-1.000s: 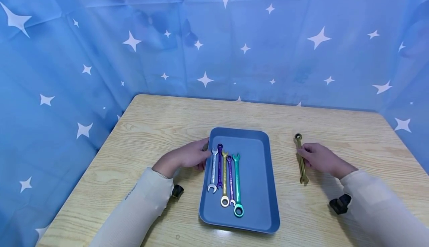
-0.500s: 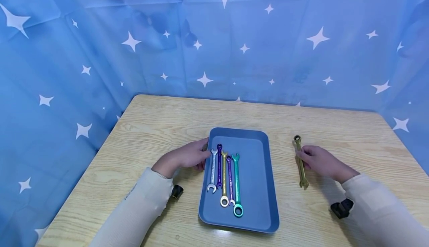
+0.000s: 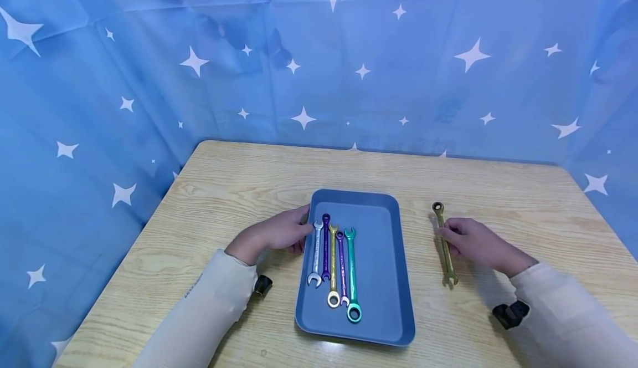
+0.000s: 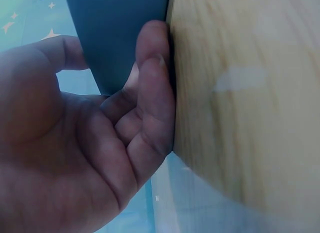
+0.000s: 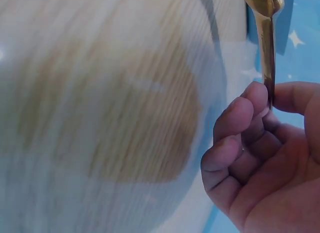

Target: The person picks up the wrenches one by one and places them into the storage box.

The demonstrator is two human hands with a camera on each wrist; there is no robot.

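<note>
A blue rectangular tray point(image 3: 384, 262) stands mid-table, and my left hand point(image 3: 279, 230) grips its left side. In the left wrist view the thumb lies on the inner side of the tray wall point(image 4: 117, 33) while curled fingers sit outside and low against it. To the right of the tray, my right hand point(image 3: 476, 240) pinches a bronze-gold combination wrench point(image 3: 443, 246) at mid-shaft, thumb against fingertips. Its ring end points away from me, its open end towards me. In the right wrist view the wrench shaft point(image 5: 268, 53) rises from between thumb and index finger.
Inside the tray, side by side in its left half, lie a silver wrench point(image 3: 316, 254), a dark purple wrench point(image 3: 326, 249), a gold wrench point(image 3: 333, 262), a smaller purple wrench point(image 3: 342, 268) and a green wrench point(image 3: 352, 271). A starry blue cloth point(image 3: 319, 80) hangs behind the wooden table point(image 3: 239, 179).
My right hand has shifted slightly towards me with the bronze-gold wrench, whose ring end has swung a little left. The left hand and tray have stayed put.
</note>
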